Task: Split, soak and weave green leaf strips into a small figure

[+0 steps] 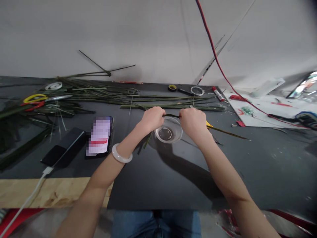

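A dark green leaf strip (171, 115) is stretched between my two hands. My left hand (154, 118) is closed on one part of it, and my right hand (193, 120) grips it a short way to the right. Below and between the hands stands a clear plastic bowl (177, 134) with a little clear liquid or a shiny bottom; I cannot tell which. A green end (148, 140) hangs under my left hand. To the right of my right hand a long thin strip (230, 133) sticks out, beside a small yellow piece (208, 124) partly hidden by that hand.
Long green stems (99, 94) lie along the back. Scissors (36, 99) rest on leaves at left, near a phone (100, 135) and a black power bank (63, 147) with a white cable. Black tape (172, 87), a strainer (197, 91) and a red-and-white tube (218, 94) sit behind.
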A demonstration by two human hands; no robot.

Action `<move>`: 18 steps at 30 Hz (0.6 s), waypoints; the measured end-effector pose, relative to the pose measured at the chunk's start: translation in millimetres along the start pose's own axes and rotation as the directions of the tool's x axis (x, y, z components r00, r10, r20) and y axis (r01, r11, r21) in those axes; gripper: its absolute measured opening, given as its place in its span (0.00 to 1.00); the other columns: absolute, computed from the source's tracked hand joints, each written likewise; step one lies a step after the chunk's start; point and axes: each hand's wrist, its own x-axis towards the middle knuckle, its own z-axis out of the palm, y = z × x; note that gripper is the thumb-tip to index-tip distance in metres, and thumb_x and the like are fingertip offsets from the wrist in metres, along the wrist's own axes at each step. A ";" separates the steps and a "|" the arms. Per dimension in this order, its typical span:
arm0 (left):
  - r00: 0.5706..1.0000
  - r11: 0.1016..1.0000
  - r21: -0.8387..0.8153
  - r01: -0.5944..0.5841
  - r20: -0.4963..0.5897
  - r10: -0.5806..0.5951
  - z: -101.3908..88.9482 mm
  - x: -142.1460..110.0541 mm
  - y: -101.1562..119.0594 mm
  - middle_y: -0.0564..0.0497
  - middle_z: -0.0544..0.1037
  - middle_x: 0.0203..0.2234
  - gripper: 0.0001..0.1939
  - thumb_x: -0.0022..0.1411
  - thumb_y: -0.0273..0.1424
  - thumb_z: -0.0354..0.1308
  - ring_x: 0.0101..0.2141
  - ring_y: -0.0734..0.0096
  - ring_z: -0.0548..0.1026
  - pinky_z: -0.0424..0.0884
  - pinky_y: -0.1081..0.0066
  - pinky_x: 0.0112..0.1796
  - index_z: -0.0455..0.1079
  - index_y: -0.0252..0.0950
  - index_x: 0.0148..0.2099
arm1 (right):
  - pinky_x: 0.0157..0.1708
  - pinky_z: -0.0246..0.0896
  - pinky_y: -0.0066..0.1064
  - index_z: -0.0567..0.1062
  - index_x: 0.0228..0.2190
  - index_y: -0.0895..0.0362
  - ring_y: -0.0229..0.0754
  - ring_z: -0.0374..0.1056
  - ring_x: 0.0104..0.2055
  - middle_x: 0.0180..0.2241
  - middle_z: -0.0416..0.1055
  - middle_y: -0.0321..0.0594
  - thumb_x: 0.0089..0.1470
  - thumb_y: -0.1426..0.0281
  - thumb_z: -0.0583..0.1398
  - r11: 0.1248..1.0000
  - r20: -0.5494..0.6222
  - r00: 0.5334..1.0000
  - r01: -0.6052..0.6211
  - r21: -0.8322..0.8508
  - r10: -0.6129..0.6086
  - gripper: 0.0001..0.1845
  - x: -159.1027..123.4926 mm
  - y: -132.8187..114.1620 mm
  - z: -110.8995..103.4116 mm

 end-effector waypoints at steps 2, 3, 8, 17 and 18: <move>0.999 0.999 -0.037 0.011 -0.044 -0.013 -7.1 -2.1 -0.9 0.48 0.79 0.40 0.13 0.61 0.28 0.50 0.42 0.61 0.75 0.68 0.69 0.39 0.76 0.38 0.42 | 0.34 0.61 0.33 0.78 0.36 0.59 0.51 0.71 0.41 0.36 0.76 0.51 0.56 0.77 0.52 0.999 -0.057 0.998 -0.013 0.035 0.015 0.14 -0.8 5.6 -4.8; 0.997 0.998 -0.060 0.008 -0.071 -0.012 -11.2 -4.0 -1.2 0.48 0.80 0.38 0.13 0.61 0.29 0.51 0.41 0.62 0.75 0.68 0.69 0.39 0.76 0.38 0.42 | 0.35 0.60 0.33 0.77 0.36 0.58 0.51 0.70 0.41 0.37 0.76 0.50 0.56 0.76 0.52 0.999 -0.096 0.995 -0.010 0.053 0.015 0.14 -1.3 8.4 -7.0; 0.998 0.999 -0.048 -0.024 -0.053 0.021 -29.8 -18.3 -1.3 0.49 0.80 0.38 0.11 0.60 0.33 0.56 0.42 0.59 0.75 0.68 0.67 0.40 0.78 0.40 0.39 | 0.36 0.58 0.33 0.78 0.35 0.56 0.49 0.69 0.42 0.38 0.76 0.46 0.55 0.74 0.54 0.994 -0.121 0.992 0.051 0.097 -0.039 0.12 -1.8 16.8 -11.7; 0.996 0.999 0.052 -0.009 -0.083 0.013 -33.5 -19.1 -11.0 0.48 0.75 0.47 0.17 0.63 0.26 0.49 0.47 0.58 0.72 0.67 0.64 0.47 0.75 0.39 0.49 | 0.39 0.57 0.34 0.77 0.36 0.56 0.48 0.68 0.44 0.40 0.76 0.43 0.55 0.75 0.53 0.984 -0.103 0.986 0.145 0.100 -0.134 0.13 2.4 16.2 -8.2; 0.996 0.998 0.064 -0.007 -0.083 0.012 -32.5 -17.5 -14.1 0.47 0.75 0.47 0.18 0.64 0.25 0.48 0.48 0.58 0.72 0.67 0.63 0.47 0.75 0.38 0.49 | 0.40 0.57 0.34 0.77 0.37 0.56 0.48 0.68 0.44 0.40 0.76 0.43 0.56 0.75 0.53 0.979 -0.105 0.982 0.169 0.112 -0.157 0.13 3.7 15.8 -6.1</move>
